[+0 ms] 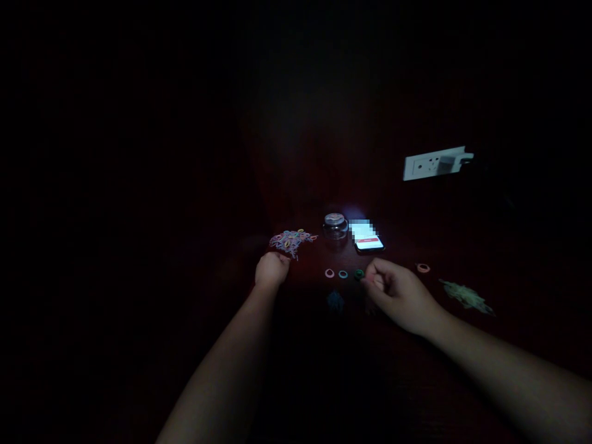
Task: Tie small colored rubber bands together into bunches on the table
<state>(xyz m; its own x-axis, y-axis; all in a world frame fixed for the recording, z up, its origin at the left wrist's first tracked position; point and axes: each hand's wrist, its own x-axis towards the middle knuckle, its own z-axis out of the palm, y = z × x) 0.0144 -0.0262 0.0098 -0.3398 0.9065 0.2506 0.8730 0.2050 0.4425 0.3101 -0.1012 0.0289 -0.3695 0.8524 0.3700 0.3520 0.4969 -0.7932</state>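
A mixed heap of small colourful elastic hair ties [291, 241] lies on the dark table. At its near edge is my left hand [272, 269], fingers closed together; whatever they pinch is too small to make out. My right hand [398, 295] is curled with thumb and fingers pinched, beside a green hair tie [359, 274]. Something pinkish shows at its fingertips, but I cannot tell whether it is a band or skin. Left of the green one, a pink hair tie [329, 273] and a light blue hair tie [343, 274] lie in a row.
Behind stand a lidded clear jar [335, 227] and a lit phone [367, 237]. A dark blue bunch of bands [335, 301] lies nearer me. Off to the right are an orange hair tie [422, 268] and a yellowish bunch [467, 297]. A wall socket [435, 163] holds a plug.
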